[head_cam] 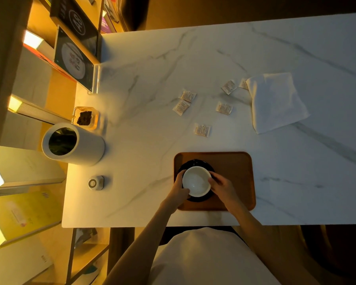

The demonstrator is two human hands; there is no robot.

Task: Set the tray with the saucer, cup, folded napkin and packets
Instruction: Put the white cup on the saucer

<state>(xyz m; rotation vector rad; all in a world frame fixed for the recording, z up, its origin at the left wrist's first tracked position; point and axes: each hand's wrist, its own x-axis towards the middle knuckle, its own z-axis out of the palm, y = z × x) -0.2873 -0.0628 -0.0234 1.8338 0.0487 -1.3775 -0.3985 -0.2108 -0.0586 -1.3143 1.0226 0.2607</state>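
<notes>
A brown tray (236,171) lies at the near edge of the marble table. On its left half a black saucer (195,163) carries a white cup (196,183). My left hand (180,189) grips the cup's left side and my right hand (219,185) grips its right side. A white cloth napkin (275,101) lies loosely folded farther back on the right. Several small paper packets are scattered on the table between the napkin and the tray, the nearest packet (202,130) just beyond the tray; one packet (243,83) is partly tucked under the napkin.
A white cylindrical bin (74,144) stands at the table's left edge, with a small glass dish of dark stuff (84,118) behind it and a small round device (96,183) in front. An acrylic sign stand (76,60) and lit shelves are on the left.
</notes>
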